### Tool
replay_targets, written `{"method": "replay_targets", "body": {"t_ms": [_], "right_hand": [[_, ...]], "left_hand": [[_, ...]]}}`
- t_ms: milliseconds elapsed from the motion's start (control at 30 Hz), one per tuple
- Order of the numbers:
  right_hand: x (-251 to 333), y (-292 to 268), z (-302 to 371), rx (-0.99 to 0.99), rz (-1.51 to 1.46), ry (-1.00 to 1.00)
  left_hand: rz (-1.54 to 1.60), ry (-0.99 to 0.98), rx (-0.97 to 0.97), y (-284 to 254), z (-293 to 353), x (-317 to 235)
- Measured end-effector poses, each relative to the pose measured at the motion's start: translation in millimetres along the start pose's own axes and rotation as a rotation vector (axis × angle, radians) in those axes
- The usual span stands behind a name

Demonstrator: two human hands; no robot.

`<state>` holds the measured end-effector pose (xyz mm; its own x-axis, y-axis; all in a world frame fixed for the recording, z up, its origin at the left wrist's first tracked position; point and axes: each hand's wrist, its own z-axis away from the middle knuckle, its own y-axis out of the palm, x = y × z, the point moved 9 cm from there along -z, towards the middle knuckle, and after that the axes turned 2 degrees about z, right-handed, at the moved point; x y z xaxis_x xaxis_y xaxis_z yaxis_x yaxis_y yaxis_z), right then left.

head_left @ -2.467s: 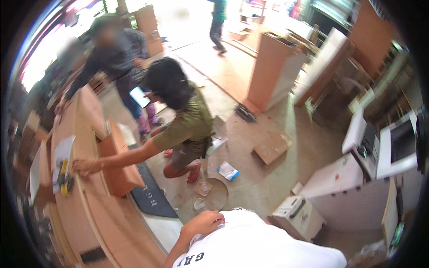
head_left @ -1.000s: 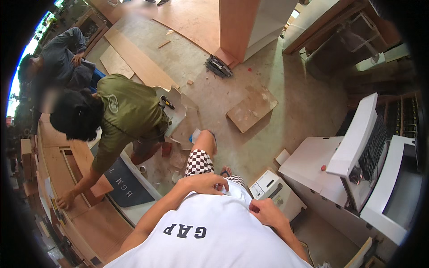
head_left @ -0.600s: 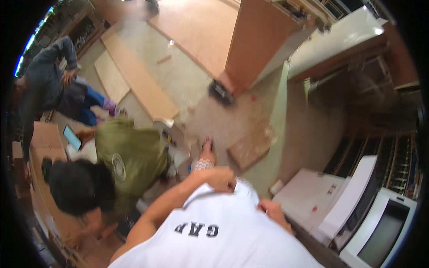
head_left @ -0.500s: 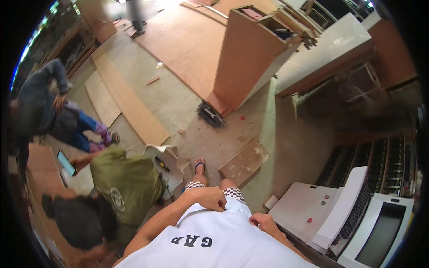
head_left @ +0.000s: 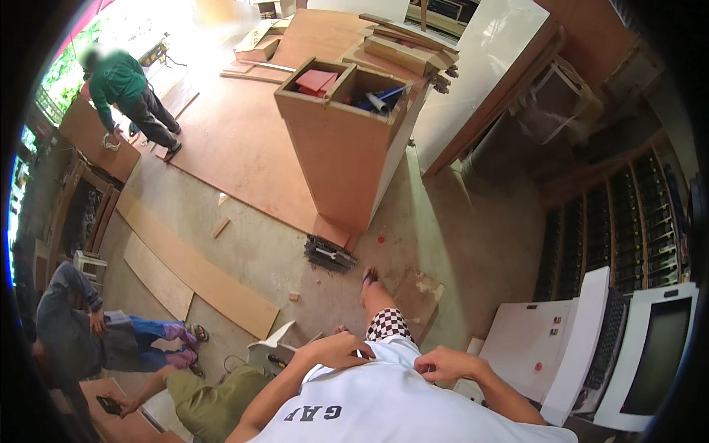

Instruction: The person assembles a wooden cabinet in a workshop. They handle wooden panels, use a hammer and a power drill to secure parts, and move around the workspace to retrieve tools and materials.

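My left hand (head_left: 341, 349) is closed on the lower part of my white shirt (head_left: 413, 410), pinching the fabric at the front of my waist. A little to its right, my right hand (head_left: 446, 364) also has its fingers closed on a fold of the same shirt. The cloth bunches between the two hands, and dark printing shows across the chest. Below the hem are checkered shorts (head_left: 390, 325). One of my feet (head_left: 369, 276), in a flip-flop, is forward on the concrete floor.
A tall wooden box (head_left: 332, 148) with tools in its top stands ahead. Long boards (head_left: 214, 273) lie on the floor at left. A person in green (head_left: 214, 399) is close at my left, another sits behind, a third bends far left. A white machine panel (head_left: 532, 343) is at right.
My view has swung and I have stepped forward. The box looks nearer, and the person in green has slid toward the lower left. Both hands stay on the shirt.
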<state>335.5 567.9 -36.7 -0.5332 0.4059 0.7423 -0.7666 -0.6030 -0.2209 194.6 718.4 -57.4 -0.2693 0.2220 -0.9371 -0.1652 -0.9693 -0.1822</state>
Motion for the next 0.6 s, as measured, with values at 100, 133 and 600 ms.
{"method": "replay_targets", "body": {"t_ms": [100,133,600], "right_hand": [[1.5,-108.3,-23.5,0.041,-0.076,-0.034],[-4.1,-157.0,-35.2,-0.068,-0.107,-0.051],[52.9,-615.2,-181.4,-0.964,0.016,-0.521]], "left_hand": [[0.136,-0.144,-0.351,-104.3,-6.2,4.1],[0.178,-0.185,-0.551,-145.4,-3.0,17.9],[0.724,0.178,-1.868,-599.5,-8.9,84.9]]}}
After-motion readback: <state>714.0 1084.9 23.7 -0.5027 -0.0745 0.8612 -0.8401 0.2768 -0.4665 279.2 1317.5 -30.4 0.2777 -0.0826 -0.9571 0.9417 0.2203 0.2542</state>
